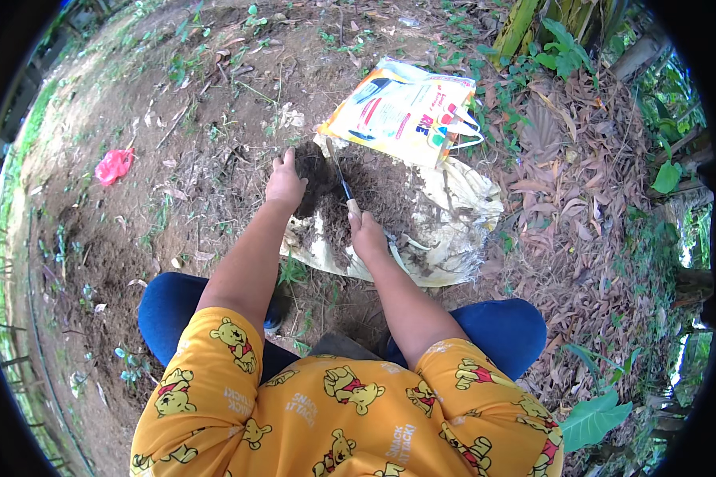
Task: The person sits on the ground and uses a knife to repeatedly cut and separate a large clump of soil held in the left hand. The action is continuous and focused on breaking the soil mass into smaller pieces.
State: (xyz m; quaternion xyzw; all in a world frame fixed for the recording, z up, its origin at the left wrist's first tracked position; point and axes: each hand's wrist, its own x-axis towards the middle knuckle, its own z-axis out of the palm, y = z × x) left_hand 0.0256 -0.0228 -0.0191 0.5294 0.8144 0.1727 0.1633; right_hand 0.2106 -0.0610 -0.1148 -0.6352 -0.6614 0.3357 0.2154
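Observation:
My left hand (pixel 284 183) grips a clump of dark soil (pixel 315 176) at its left side, with the thumb on the near face. A hand tool (pixel 344 185) with a pale wooden handle and a narrow metal blade is in my right hand (pixel 369 238). Its blade points away from me, along the clump's right side; whether it touches the soil I cannot tell. Beneath both hands, loose brown soil (pixel 382 191) covers much of a torn, off-white woven sack (pixel 459 250) spread on the ground.
A printed plastic rice bag (pixel 394 107) with white handles lies beyond the sack. Crumpled pink plastic (pixel 114 167) is on the ground to the left. Dry leaves (pixel 555 203) cover the right side, near a thick green plant stem (pixel 516 30). My bent knees (pixel 501 334) flank the work area.

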